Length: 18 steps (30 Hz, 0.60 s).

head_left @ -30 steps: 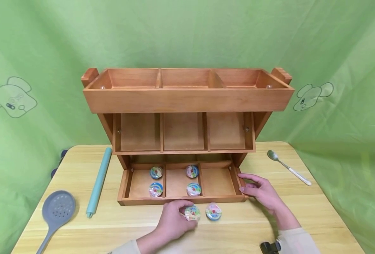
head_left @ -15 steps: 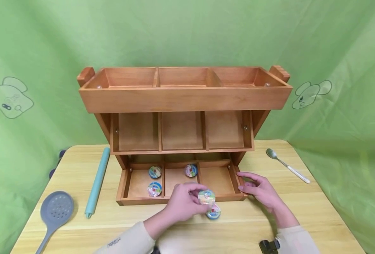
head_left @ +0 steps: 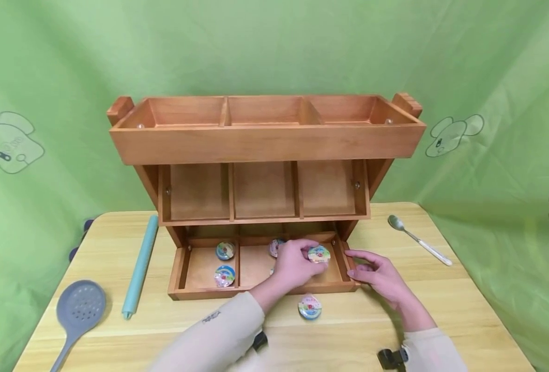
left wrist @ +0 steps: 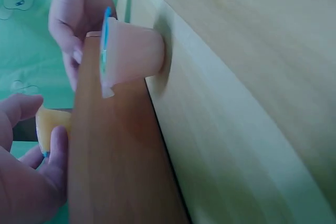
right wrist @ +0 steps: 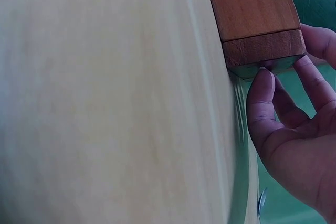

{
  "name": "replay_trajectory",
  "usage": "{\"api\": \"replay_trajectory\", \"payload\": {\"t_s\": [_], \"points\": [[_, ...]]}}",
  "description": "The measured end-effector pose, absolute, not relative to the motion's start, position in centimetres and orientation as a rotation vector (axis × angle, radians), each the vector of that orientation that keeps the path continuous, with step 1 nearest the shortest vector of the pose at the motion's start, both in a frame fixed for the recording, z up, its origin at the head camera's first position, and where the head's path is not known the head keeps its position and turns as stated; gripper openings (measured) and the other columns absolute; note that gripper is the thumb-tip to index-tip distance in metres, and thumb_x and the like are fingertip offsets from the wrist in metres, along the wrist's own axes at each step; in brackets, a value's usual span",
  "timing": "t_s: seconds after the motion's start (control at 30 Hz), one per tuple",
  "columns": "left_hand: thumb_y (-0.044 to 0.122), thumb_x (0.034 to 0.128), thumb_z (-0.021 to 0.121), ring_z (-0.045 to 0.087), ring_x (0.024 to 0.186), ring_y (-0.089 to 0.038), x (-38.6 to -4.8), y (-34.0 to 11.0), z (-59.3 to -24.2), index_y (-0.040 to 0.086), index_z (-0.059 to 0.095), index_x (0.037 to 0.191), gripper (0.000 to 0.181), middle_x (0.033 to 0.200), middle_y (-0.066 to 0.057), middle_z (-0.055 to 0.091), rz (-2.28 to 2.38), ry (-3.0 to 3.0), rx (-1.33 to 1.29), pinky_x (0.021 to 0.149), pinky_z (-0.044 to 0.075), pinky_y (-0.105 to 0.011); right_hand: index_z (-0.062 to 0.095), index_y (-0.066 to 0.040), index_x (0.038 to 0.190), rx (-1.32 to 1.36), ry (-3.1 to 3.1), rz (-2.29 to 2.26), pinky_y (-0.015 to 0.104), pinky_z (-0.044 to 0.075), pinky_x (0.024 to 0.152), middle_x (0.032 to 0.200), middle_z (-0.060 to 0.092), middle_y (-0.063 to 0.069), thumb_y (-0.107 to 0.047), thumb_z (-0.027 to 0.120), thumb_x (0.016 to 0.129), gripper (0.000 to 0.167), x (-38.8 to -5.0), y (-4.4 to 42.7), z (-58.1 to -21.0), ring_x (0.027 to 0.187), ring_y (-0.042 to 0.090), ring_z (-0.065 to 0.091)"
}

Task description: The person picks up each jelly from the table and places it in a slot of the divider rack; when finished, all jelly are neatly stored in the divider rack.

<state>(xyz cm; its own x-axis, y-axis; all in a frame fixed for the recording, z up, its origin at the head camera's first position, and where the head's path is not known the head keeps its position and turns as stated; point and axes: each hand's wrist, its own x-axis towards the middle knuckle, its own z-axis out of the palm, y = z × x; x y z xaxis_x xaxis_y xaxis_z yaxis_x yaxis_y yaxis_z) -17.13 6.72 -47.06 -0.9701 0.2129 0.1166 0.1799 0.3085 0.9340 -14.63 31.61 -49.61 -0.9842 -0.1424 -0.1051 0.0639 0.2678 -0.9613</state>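
Note:
My left hand (head_left: pixel 298 264) pinches a jelly cup (head_left: pixel 319 254) with a printed lid over the right compartment of the rack's bottom tray (head_left: pixel 204 294). The held cup (left wrist: pixel 52 124) looks yellow in the left wrist view. Another jelly cup (head_left: pixel 309 307) stands on the table before the tray; its pinkish cup body (left wrist: pixel 134 51) shows from the side. Two jelly cups (head_left: pixel 225 276) sit in the left compartment. Those in the middle one, including a jelly cup (head_left: pixel 275 248), are partly hidden by my left hand. My right hand (head_left: pixel 380 276) touches the tray's right end with its fingertips.
The wooden rack (head_left: pixel 265 144) has two upper trays, each with three compartments. A grey slotted skimmer (head_left: pixel 81 307) and a turquoise stick-like tool (head_left: pixel 140 266) lie to the left. On the right lies a spoon (head_left: pixel 421 240). A green curtain (head_left: pixel 274 46) surrounds the table.
My left hand has carried the jelly cup from the table in front up and right, over the right compartment. The right hand stays at the tray's end.

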Motion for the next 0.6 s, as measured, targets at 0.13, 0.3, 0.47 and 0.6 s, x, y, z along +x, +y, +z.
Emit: {"api": "replay_trajectory", "payload": {"t_s": [0.13, 0.3, 0.47, 0.6], "points": [[0.019, 0.0677, 0.092, 0.06, 0.075, -0.01, -18.0, 8.4, -47.6, 0.007, 0.076, 0.11, 0.047, 0.081, 0.005, 0.069, 1.659, 2.648, 0.367, 0.065, 0.05, -0.023, 0.057, 0.0, 0.137, -0.07, 2.361, -1.795, 0.03, 0.053, 0.062, 0.097, 0.061, 0.02, -0.007, 0.079, 0.084, 0.058, -14.7, 31.7, -49.7, 0.075, 0.016, 0.06], [0.022, 0.0692, 0.09, 0.065, 0.097, -0.018, -18.9, 10.1, -48.2, 0.009, 0.075, 0.114, 0.049, 0.101, 0.0, 0.073, 1.522, 2.747, 0.302, 0.084, 0.051, -0.026, 0.055, 0.001, 0.138, -0.091, 2.347, -1.814, 0.029, 0.052, 0.06, 0.091, 0.062, 0.017, -0.005, 0.077, 0.085, 0.058, -14.7, 31.5, -49.5, 0.073, 0.015, 0.06], [0.022, 0.0727, 0.089, 0.064, 0.101, -0.021, -19.6, 11.4, -48.5, 0.011, 0.073, 0.117, 0.048, 0.106, -0.002, 0.071, 1.46, 2.748, 0.2, 0.084, 0.052, -0.029, 0.055, 0.003, 0.138, -0.09, 2.337, -1.835, 0.028, 0.051, 0.059, 0.086, 0.063, 0.015, -0.003, 0.077, 0.085, 0.058, -14.6, 31.4, -49.4, 0.071, 0.014, 0.059], [0.02, 0.0729, 0.09, 0.065, 0.1, -0.023, -20.1, 12.0, -49.3, 0.011, 0.074, 0.116, 0.047, 0.104, -0.004, 0.071, 1.471, 2.768, 0.141, 0.086, 0.052, -0.031, 0.055, 0.003, 0.137, -0.088, 2.333, -1.84, 0.027, 0.049, 0.056, 0.082, 0.063, 0.013, -0.003, 0.078, 0.085, 0.057, -14.6, 31.5, -49.5, 0.068, 0.013, 0.058]]}}
